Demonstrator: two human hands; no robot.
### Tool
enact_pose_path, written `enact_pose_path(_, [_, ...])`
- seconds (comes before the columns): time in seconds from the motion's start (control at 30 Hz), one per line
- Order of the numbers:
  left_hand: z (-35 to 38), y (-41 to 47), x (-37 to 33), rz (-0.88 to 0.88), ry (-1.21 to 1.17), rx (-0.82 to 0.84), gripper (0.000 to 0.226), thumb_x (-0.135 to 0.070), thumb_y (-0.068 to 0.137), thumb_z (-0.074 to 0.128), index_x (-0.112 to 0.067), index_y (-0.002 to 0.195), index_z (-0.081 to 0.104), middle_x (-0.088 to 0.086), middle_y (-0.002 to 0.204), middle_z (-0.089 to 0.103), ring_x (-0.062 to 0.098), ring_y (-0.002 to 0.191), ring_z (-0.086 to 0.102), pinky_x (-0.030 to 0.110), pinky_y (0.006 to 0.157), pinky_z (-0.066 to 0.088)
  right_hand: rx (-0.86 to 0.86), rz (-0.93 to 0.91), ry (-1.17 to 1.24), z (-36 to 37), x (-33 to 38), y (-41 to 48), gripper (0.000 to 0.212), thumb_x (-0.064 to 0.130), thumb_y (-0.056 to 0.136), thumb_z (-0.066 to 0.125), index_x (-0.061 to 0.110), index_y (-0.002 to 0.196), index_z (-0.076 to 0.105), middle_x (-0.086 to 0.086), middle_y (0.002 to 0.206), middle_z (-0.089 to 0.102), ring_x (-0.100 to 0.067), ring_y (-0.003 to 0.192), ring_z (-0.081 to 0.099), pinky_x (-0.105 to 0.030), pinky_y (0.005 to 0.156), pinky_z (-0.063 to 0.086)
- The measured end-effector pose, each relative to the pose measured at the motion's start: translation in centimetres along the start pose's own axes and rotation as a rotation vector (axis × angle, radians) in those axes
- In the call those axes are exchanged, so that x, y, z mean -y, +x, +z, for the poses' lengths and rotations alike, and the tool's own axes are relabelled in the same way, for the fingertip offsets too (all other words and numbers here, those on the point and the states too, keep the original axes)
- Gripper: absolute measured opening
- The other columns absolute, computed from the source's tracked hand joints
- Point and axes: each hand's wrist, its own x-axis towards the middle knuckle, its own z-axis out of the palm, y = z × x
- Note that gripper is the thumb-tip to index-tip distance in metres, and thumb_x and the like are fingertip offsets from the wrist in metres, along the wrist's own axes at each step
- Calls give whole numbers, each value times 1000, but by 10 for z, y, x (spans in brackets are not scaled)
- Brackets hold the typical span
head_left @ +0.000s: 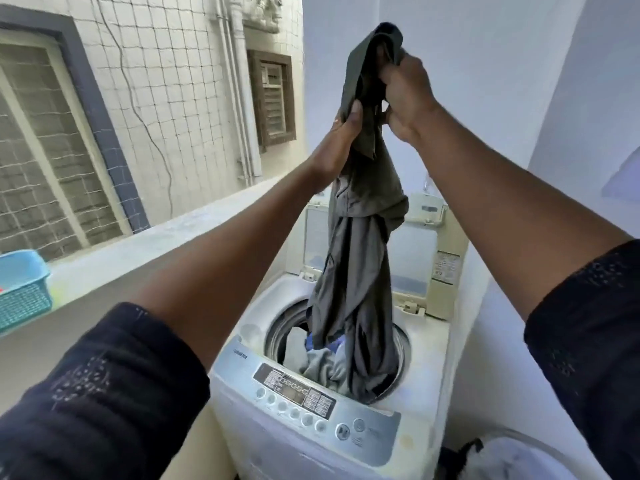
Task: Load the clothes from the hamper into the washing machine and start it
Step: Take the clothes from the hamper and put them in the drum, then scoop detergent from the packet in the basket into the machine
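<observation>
I can make out no word for certain from here. The washing machine [426, 358] carries a short line of lettering [239, 353] at the left end of its control panel [372, 436], too blurred to read. The panel's dark display block [294, 389] is packed with tiny print, illegible, as are the captions by the buttons [295, 413]. A sticker [445, 266] on the raised lid [410, 252] has fine print I cannot read.

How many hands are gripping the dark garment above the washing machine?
2. The left hand pinches the dark garment at its left edge; the right hand grips its bunched top, slightly higher.
</observation>
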Motion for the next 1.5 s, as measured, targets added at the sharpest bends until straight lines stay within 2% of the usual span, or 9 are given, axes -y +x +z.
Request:
enact_pose_path(0.13, [-4, -15, 51, -99, -58, 62, 50, -30, 103, 12, -5, 143, 27, 0, 135, 42, 9, 122, 40, 21, 99, 35, -113, 149, -186, 13, -60, 0, 13, 28, 79, 48, 24, 75, 60, -13, 102, 68, -31, 97, 64, -54, 84, 54])
enact_pose_path(0.3, [-7, -44, 146, -436, 10, 107, 61, -48, 99, 19, -5, 137, 39, 12, 124, 52, 20, 118, 47, 35, 93, 39, -242, 401, -343, 3, -163, -10, 21, 30, 83, 47, 14, 80, 62, -10, 90, 55, -22, 89, 52, -37, 78, 42])
enact_pose_path(0.43, [-22, -60, 232, -517, 474, 282, 45, -31, 102, 30, -3, 133, 44, 21, 132, 53, 31, 124, 49, 30, 93, 40, -2, 595, -658, -16, -256, -36, 35, 29, 93, 48, 2, 112, 59, -21, 110, 62, -30, 106, 58, -33, 80, 42])
enact_pose_path(0.57, [-51, -67, 318, -601, 781, 507, 43, -31, 94, 48, -18, 135, 46, 2, 138, 51, 20, 125, 48, 30, 104, 37, 366, 730, -1083, -28, -337, -74, 39, 27, 89, 58, 3, 121, 56, -20, 128, 57, -32, 119, 54, -32, 91, 44])
enact_pose_path(0.63, [-57, -75, 356, -686, 836, 527, 55, -34, 90, 54, -17, 140, 39, 3, 144, 44, 21, 129, 44, 33, 108, 35, 310, 809, -1169, -31, -373, -95, 39, 24, 89, 55, 10, 125, 51, -17, 132, 52, -33, 121, 51, -37, 96, 44])
enact_pose_path(0.8, [-41, -108, 408, -815, 1029, 723, 90, -35, 81, 66, -20, 150, 10, 14, 156, 14, 30, 142, 21, 38, 116, 22, 382, 777, -1110, -21, -429, -145, 56, 34, 90, 53, 10, 139, 39, -16, 148, 34, -35, 134, 37, -40, 109, 35])
enact_pose_path(0.97, [-21, -120, 441, -866, 1075, 964, 124, -51, 63, 78, -34, 147, -12, 0, 157, -18, 41, 143, -9, 60, 113, 19, 598, 702, -1186, 2, -455, -188, 116, 68, 78, 52, 12, 140, -28, -3, 143, -38, -27, 137, -28, -55, 114, -2])
enact_pose_path(1.23, [-3, -134, 470, -1010, 1068, 1283, 115, -55, 71, 72, -37, 145, -14, -12, 155, -22, 32, 145, -10, 69, 109, 7, 776, 1254, -1072, 24, -491, -222, 119, 64, 72, 64, 15, 150, -11, 4, 154, -30, -29, 145, -17, -66, 109, 9])
enact_pose_path(1.5, [7, -163, 512, -1049, 924, 1263, 87, -44, 88, 55, -38, 147, -8, -13, 157, -14, 32, 146, -2, 65, 109, 11, 830, 1505, -1027, 32, -537, -236, 111, 52, 79, 66, 18, 150, -13, 5, 151, -36, -32, 143, -22, -70, 108, 9])
